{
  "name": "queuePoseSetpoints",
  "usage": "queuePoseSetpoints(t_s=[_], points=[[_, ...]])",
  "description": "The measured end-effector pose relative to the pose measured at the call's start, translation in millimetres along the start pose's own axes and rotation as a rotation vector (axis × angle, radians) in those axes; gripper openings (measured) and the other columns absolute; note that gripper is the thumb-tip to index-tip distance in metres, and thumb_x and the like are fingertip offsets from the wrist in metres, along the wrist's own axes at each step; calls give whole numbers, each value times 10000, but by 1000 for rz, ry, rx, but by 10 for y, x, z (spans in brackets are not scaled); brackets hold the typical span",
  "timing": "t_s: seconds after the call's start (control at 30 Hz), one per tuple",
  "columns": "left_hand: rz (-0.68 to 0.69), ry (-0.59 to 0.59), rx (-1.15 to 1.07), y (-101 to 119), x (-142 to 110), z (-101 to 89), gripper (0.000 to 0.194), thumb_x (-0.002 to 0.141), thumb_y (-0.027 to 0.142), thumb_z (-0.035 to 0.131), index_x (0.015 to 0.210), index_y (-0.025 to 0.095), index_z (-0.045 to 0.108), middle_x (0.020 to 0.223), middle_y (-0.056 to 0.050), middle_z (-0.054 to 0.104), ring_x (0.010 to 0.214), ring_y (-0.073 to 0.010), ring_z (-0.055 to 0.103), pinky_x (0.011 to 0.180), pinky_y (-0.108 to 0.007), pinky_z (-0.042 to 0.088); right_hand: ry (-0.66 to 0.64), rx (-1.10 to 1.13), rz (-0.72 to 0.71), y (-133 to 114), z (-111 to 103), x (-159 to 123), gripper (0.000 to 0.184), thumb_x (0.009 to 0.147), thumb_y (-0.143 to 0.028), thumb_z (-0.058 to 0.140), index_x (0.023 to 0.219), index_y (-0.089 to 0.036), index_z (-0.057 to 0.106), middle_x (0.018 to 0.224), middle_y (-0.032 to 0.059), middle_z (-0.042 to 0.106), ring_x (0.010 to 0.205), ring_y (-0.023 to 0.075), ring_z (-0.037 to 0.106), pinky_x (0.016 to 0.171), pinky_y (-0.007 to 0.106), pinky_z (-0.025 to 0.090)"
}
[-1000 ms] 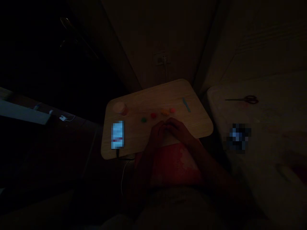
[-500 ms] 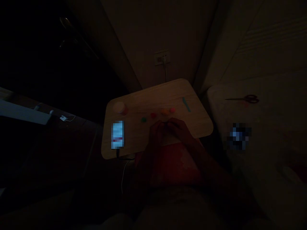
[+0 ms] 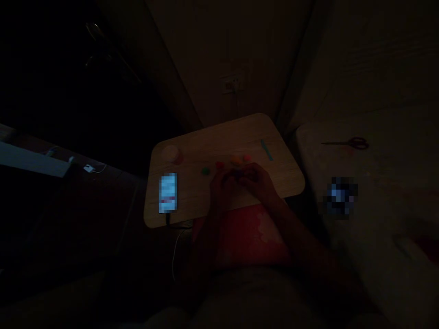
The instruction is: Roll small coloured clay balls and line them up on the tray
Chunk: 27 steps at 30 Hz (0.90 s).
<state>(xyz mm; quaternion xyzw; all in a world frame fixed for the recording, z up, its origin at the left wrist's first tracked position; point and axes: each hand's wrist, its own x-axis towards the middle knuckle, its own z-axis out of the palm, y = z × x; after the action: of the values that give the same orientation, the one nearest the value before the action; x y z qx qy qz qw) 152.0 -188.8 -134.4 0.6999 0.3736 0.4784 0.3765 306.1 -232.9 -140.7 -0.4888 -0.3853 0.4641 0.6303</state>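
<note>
In the dim light, my left hand (image 3: 219, 186) and my right hand (image 3: 259, 183) meet over the front edge of the small wooden table (image 3: 192, 192). Their curled fingers pinch a small dark lump (image 3: 239, 173) between them; its kind is too dark to make out. Just beyond the fingers lie a green lump (image 3: 205, 171), a red lump (image 3: 220, 165), an orange lump (image 3: 236, 160) and a pink lump (image 3: 247, 158), all soft-looking. To their right is a flat teal strip-like tool (image 3: 266, 150).
A tub with a pale lid (image 3: 170, 154) stands at the table's back left. In front of it lies a lit phone (image 3: 168, 193) with a cable. Scissors (image 3: 350, 143) and a blurred dark object (image 3: 341, 196) rest on the pale surface at right. A wall socket (image 3: 231, 84) is behind.
My right hand's fingers have lifted and bent more, showing more of the dark lump. The left hand has shifted slightly left. The things on the table have stayed put.
</note>
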Motion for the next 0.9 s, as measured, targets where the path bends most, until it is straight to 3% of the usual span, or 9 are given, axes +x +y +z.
queuePoseSetpoints(t_s=[0.13, 0.27, 0.5, 0.67, 0.9], points=[[64, -93, 86, 3, -9, 7, 409, 888, 549, 724, 1107, 204, 700, 1116, -106, 724, 1046, -254, 683, 945, -388, 546, 4, -94, -17, 2, -4, 16, 327, 729, -430, 833, 835, -234, 594, 745, -2, 662, 667, 161, 609, 635, 301, 522], [45, -78, 110, -14, -6, -3, 339, 976, 527, 605, 1031, 202, 682, 1023, -83, 707, 975, -235, 660, 904, -369, 535, 9, -182, -29, 15, 12, -2, 310, 805, -478, 770, 772, -223, 595, 697, 4, 653, 640, 164, 590, 607, 295, 485], [-31, -144, 106, 60, -6, 6, 399, 1016, 549, 513, 886, 193, 637, 870, -52, 645, 813, -200, 590, 786, -334, 489, -77, -309, -166, -74, 56, -42, 221, 927, -443, 640, 984, -230, 637, 915, 46, 711, 815, 204, 640, 757, 333, 514], [-53, -115, 41, 113, -1, -24, 517, 1007, 615, 481, 717, 197, 570, 730, -24, 560, 701, -178, 519, 701, -320, 437, -228, -382, -197, -158, 72, -80, 198, 983, -428, 582, 1033, -240, 620, 964, 58, 705, 859, 220, 624, 789, 340, 488], [-226, -35, -34, 54, -22, 11, 592, 908, 769, 513, 736, 207, 586, 733, -36, 575, 726, -195, 535, 737, -336, 474, -305, -433, -185, -195, 75, -93, 296, 995, -441, 565, 804, -217, 585, 765, 4, 619, 715, 167, 532, 697, 293, 405]])
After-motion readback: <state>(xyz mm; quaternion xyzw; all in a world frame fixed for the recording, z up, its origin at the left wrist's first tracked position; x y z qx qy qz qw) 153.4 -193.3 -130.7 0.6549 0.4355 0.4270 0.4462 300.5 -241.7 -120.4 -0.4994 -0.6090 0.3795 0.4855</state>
